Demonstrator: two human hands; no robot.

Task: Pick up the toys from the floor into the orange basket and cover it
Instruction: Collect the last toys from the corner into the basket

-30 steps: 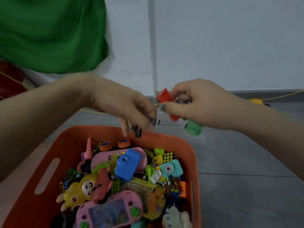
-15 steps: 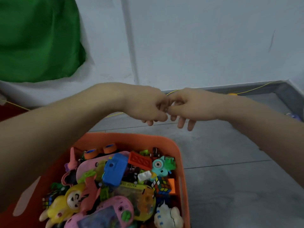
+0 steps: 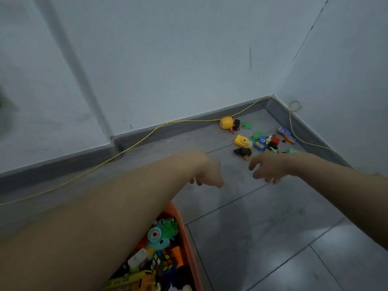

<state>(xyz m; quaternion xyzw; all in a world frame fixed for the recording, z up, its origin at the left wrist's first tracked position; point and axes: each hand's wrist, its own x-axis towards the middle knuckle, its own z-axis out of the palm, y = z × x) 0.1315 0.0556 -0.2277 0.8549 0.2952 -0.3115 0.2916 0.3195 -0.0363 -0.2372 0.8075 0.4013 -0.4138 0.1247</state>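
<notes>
Both hands are empty: the left hand is loosely curled and the right hand has its fingers spread. The toys lie scattered in the corner, well apart from the orange basket. A hurried grab may miss small pieces, or snag the yellow cord.

Yellow cord along grey skirting

Empty hands above floor, toys beyond, orange basket below.
</notes>
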